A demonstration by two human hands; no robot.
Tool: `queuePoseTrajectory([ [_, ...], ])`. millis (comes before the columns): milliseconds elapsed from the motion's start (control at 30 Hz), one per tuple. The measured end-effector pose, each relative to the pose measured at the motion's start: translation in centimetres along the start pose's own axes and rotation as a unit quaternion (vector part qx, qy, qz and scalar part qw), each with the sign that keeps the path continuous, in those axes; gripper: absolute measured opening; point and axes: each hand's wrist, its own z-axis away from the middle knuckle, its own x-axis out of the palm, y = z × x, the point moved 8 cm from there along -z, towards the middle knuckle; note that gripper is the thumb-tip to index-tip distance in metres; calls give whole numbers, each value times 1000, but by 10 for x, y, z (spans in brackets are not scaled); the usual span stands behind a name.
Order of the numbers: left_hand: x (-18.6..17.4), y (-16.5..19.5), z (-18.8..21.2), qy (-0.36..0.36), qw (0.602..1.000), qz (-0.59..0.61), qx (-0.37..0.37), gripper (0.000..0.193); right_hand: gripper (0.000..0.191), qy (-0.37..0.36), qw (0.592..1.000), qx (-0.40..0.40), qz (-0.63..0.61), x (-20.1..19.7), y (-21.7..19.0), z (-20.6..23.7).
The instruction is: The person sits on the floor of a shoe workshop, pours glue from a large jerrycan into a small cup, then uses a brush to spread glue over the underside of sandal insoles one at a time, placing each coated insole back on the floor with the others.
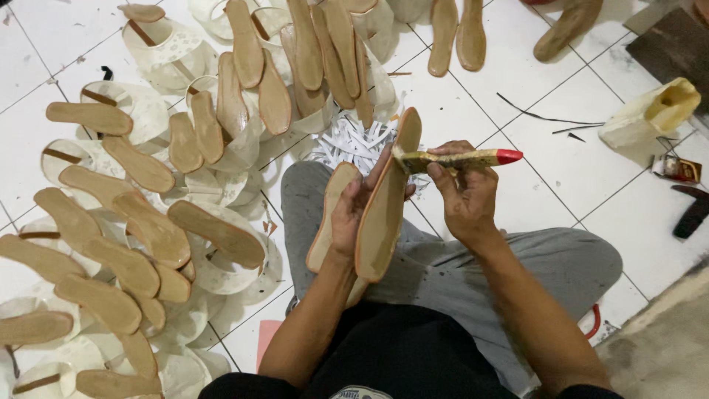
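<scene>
My left hand (357, 210) grips a tan shoe insole (384, 214) on its edge, tilted up over my lap. A second tan insole (327, 218) rests beside that hand on my left knee. My right hand (464, 188) holds a brush with a glue-smeared yellow handle and red tip (473, 157), its working end against the upper part of the held insole. Both hands are above my grey trousers (561, 258).
Many tan insoles (133, 222) lie on white paper rings over the white tile floor at left and top. White paper scraps (351, 140) lie ahead of my knees. A pale container (653, 111) and small box (678, 170) sit right.
</scene>
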Motion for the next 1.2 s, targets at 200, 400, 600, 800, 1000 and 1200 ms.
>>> queuePoseTrajectory([
  [200,-18,7,-16,52,995,-62,60,83,23,-72,996,-54,-12,29,-17,31],
  [400,-65,15,-22,91,990,-36,97,70,32,-184,972,-136,56,47,-49,44],
  [600,-122,22,-17,210,974,-3,82,69,37,-294,922,-249,44,55,-67,55],
  [800,-137,38,-17,141,973,51,174,65,34,-197,966,-141,91,60,-43,60],
  [1000,-173,109,12,182,955,55,227,63,16,-101,990,-2,-102,31,-25,56],
  [1200,-186,218,157,244,877,-83,406,66,11,-26,988,-57,-139,-2,22,15],
])
